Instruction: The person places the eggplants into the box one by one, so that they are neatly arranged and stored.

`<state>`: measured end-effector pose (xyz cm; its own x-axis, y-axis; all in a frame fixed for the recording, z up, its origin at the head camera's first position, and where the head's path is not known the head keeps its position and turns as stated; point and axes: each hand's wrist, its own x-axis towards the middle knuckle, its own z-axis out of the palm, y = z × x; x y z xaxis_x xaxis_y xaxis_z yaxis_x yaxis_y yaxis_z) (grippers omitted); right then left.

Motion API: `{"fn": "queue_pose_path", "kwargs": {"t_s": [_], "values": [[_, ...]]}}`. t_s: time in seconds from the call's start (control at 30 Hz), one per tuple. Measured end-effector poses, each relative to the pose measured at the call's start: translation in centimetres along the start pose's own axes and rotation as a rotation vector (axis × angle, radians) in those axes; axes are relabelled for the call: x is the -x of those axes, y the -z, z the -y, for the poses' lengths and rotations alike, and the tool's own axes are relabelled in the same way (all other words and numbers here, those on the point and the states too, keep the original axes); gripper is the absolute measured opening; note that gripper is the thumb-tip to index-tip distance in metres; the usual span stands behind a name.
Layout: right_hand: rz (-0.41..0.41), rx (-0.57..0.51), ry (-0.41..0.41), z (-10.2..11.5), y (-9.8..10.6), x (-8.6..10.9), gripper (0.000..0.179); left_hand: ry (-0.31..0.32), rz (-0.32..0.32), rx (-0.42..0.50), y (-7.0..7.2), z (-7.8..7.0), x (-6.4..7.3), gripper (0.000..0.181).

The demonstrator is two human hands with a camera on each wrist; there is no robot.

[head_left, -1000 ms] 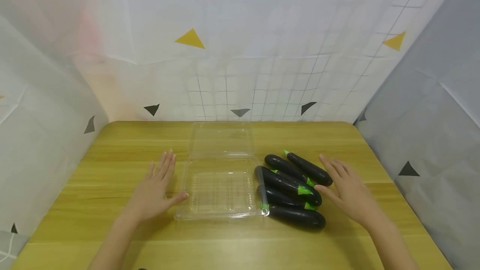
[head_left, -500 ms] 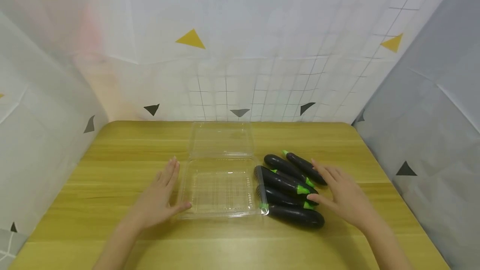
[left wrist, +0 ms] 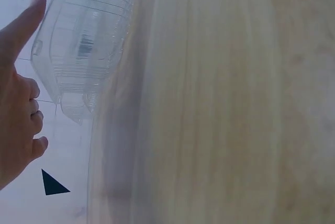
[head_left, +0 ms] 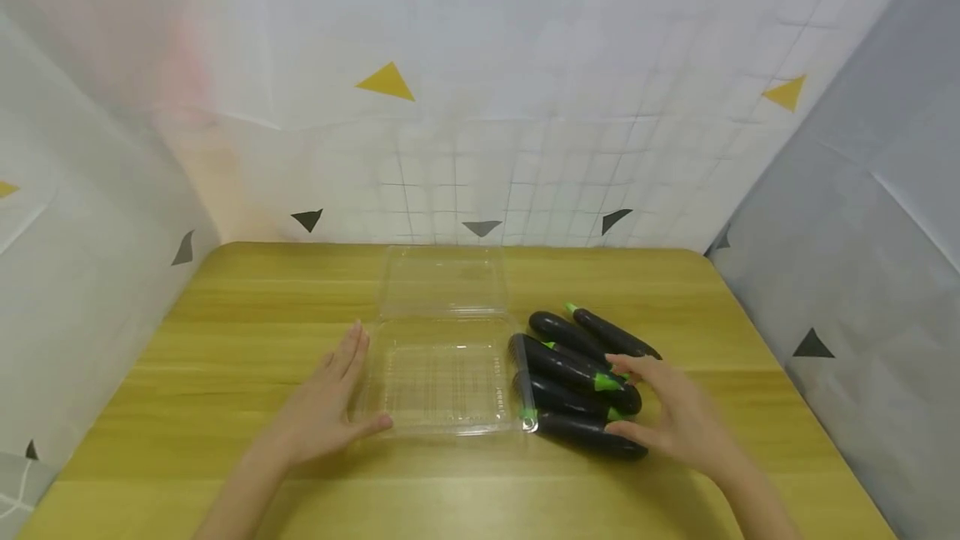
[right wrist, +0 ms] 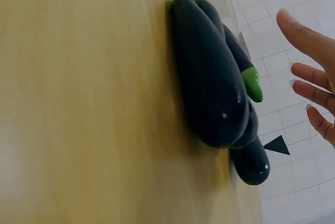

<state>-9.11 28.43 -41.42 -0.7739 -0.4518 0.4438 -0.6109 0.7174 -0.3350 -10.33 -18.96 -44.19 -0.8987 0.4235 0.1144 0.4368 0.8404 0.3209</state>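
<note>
A clear plastic clamshell container [head_left: 442, 430] lies with its lid [head_left: 442, 277] folded back on the wooden table. My left hand [head_left: 322, 415] is at the container's left side, fingers extended and thumb by the front left corner; whether it touches cannot be told. Several dark eggplants with green stem ends lie heaped against the container's right side, the front eggplant [head_left: 588, 433] lowest. My right hand [head_left: 678, 419] hovers over their right ends with thumb and fingers spread, holding nothing. In the right wrist view a gap separates the hand [right wrist: 319, 67] from the eggplants [right wrist: 209, 77].
Around the wooden table [head_left: 247, 307] hang pale sheets as walls, with yellow and dark triangles on them. The back eggplant [head_left: 615, 332] lies apart at an angle behind the heap. The container's lid reaches near the table's back edge.
My right hand has moved left and toward the front of the eggplants, its thumb now over the front one. My left hand has shifted slightly right and nearer the front. The container has stayed put.
</note>
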Motion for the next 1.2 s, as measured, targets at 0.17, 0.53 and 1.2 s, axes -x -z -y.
{"fn": "queue_pose_path", "kwargs": {"t_s": [0.17, 0.53, 1.2], "values": [[-0.011, 0.004, 0.030, 0.2, -0.8, 0.8, 0.074, -0.003, -0.002, 0.001, 0.0, -0.1, 0.3, 0.111], [0.014, 0.018, -0.001, -0.1, -2.5, 2.7, 0.058, 0.005, 0.013, 0.015, -0.2, -0.4, 0.6, 0.109], [0.073, 0.061, -0.034, -0.3, -3.7, 3.8, 0.054, 0.012, 0.025, 0.032, -0.6, -0.4, 0.7, 0.107]]}}
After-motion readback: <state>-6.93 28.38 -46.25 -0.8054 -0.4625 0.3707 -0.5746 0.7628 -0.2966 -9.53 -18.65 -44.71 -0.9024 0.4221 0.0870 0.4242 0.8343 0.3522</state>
